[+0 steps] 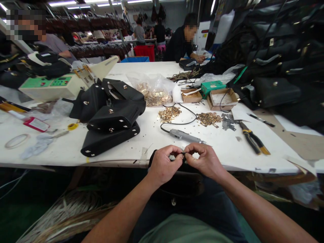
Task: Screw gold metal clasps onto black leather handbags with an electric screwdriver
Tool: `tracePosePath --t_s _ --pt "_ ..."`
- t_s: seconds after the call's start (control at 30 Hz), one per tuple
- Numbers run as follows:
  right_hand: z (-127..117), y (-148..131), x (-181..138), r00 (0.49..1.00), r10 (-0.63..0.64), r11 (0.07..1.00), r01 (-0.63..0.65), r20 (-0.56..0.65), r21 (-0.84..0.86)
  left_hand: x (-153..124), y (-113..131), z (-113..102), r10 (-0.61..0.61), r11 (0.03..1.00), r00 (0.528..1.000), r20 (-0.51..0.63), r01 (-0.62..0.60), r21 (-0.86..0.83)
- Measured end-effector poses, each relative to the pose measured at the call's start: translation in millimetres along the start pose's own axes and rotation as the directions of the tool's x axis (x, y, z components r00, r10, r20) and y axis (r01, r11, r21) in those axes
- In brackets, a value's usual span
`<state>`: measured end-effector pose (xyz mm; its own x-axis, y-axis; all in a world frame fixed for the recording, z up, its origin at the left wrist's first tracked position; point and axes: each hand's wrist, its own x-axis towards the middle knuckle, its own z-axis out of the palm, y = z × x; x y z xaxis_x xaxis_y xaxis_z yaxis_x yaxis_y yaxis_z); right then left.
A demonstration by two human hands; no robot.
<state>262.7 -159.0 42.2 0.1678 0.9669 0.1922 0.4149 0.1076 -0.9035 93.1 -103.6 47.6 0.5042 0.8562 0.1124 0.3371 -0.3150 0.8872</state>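
Observation:
My left hand (165, 164) and my right hand (204, 159) meet at the table's near edge. Thumbs and forefingers of both are pinched on a small dark piece with a metallic glint (183, 153); its kind is too small to tell. Beneath them a black bag (187, 184) rests on my lap, its metal clasp (173, 201) facing up. Just beyond my fingers lies a grey electric screwdriver (186, 136) with a black cord. Two loose piles of gold metal fittings, a left pile (169, 114) and a right pile (209, 119), are spread farther back.
Black bags (111, 114) are stacked at left, before a beige machine (48, 86). Yellow-black pliers (253, 138), flat grey metal plates (229, 121) and a cardboard box (222, 99) lie right. A plastic bag of fittings (154, 89) stands behind. A co-worker (182, 40) sits across the table.

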Motion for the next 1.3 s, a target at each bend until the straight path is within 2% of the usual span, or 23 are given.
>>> tracePosePath --t_s 0.2,0.3,0.57,0.87,1.0,1.13,1.3 --pt "2 4 2 0.974 0.213 0.966 -0.221 0.074 0.13 2 -1 2 -0.068 0.997 0.997 -0.034 0.067 -0.031" --pt "-1 1 4 0.955 0.264 0.938 -0.287 0.139 0.192 4 0 4 -0.083 0.997 0.994 -0.064 0.083 -0.01" --pt "2 -2 4 0.949 0.306 0.939 -0.314 0.077 0.141 5 2 6 -0.067 0.997 0.993 -0.096 0.071 0.037" --pt "-3 -2 3 0.938 0.329 0.915 -0.346 0.113 0.209 7 1 5 -0.098 0.995 0.994 -0.056 0.1 0.018" --pt "-2 -3 5 0.935 0.334 0.907 -0.354 0.121 0.227 11 -6 5 -0.188 0.976 0.982 0.012 0.188 -0.107" --pt "-1 -1 7 0.924 0.354 0.889 -0.381 0.145 0.254 15 -10 3 -0.283 0.903 0.952 0.119 0.306 -0.302" --pt "-1 6 8 0.917 0.365 0.873 -0.397 0.161 0.282 20 -5 1 -0.313 0.872 0.936 0.162 0.351 -0.342"
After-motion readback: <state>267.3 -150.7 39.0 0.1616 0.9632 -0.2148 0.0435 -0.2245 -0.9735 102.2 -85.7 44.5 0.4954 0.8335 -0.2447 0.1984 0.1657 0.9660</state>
